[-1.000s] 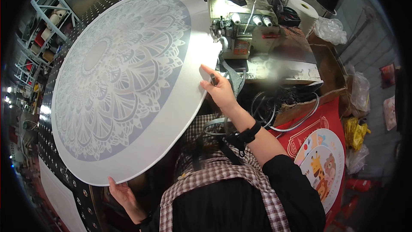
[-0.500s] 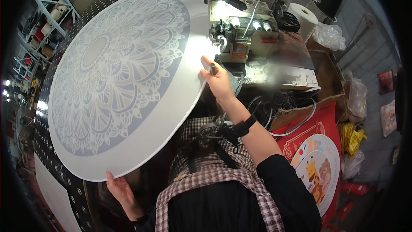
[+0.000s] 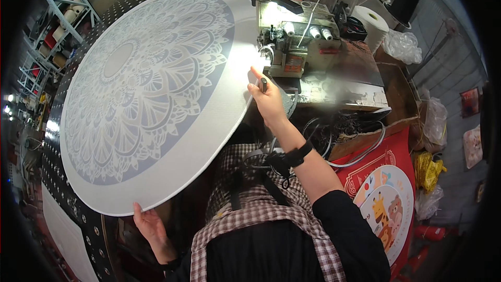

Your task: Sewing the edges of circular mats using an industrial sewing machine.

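Observation:
A large round white mat [image 3: 209, 149] with a grey-and-white mandala print lies tilted over the table. Its right rim reaches into the brightly lit head of an overlock sewing machine [image 3: 292, 52]. My right hand [image 3: 270, 102] is closed at that rim, just below the machine's needle area, its index finger stretched toward the glare. A small dark stick-shaped tool [image 3: 263, 84] sits in the same hand; its kind is unclear. At the mat's lower edge, my left hand [image 3: 150, 224] pinches the rim with the thumb on top; its other fingers are partly hidden underneath.
Black table [image 3: 96, 248] with shiny dots spreads under the mat. Thread cones [image 3: 373, 21] stand behind the machine. To my right are a cardboard box [image 3: 399, 91], tangled cables [image 3: 334, 133], and a round animal-print mat [image 3: 389, 214] on red material. A rack [image 3: 68, 8] stands far left.
The mat has turned a little, its lower edge shifting up and right. My left hand has moved slightly up and right with it; my right hand has slid slightly along the rim.

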A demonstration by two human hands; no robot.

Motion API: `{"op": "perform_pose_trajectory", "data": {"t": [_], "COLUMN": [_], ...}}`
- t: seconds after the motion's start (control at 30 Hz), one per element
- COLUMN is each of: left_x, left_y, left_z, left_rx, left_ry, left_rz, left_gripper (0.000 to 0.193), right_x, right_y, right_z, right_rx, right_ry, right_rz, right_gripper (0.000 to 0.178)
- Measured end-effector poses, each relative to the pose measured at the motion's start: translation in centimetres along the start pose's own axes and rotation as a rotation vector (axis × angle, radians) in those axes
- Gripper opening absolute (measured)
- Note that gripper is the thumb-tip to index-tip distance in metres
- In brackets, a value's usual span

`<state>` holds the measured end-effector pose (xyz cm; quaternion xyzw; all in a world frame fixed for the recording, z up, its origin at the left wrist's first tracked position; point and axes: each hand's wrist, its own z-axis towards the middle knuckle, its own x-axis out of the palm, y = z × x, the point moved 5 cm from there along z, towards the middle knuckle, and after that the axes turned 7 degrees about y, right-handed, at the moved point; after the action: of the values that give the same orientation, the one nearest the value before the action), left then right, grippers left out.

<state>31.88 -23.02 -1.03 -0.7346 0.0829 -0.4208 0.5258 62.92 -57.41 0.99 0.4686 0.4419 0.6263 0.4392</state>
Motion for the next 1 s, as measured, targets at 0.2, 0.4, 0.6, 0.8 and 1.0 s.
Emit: {"op": "perform_pose_trajectory", "data": {"t": [0.2,0.4,0.6,0.8,1.0], "left_x": [0.9,2.6,1.6,0.8,-0.5], "left_y": [0.1,0.2,0.1,-3.7,-12.2], "left_z": [0.3,1.2,3.6,9.6,12.7], "left_rx": [-0.04,0.044,0.08,0.183,0.529], "left_ry": [0.044,0.09,0.054,-0.024,-0.294], "left_rz": [-0.043,0.023,0.044,0.156,0.559], "left_gripper": [0.034,0.036,0.04,0.04,0.047], "right_x": [0.4,1.2,2.1,5.7,5.5], "right_y": [-1.2,-1.4,-1.3,-0.1,1.2], "right_z": [0.4,2.4,3.7,5.1,2.0], "right_rx": [0.043,0.051,0.05,0.163,0.038], "right_ry": [-0.008,-0.046,-0.053,0.138,0.206], "right_rz": [0.328,0.479,0.424,0.287,0.018], "right_gripper": [0.049,0.051,0.05,0.047,0.017]}}
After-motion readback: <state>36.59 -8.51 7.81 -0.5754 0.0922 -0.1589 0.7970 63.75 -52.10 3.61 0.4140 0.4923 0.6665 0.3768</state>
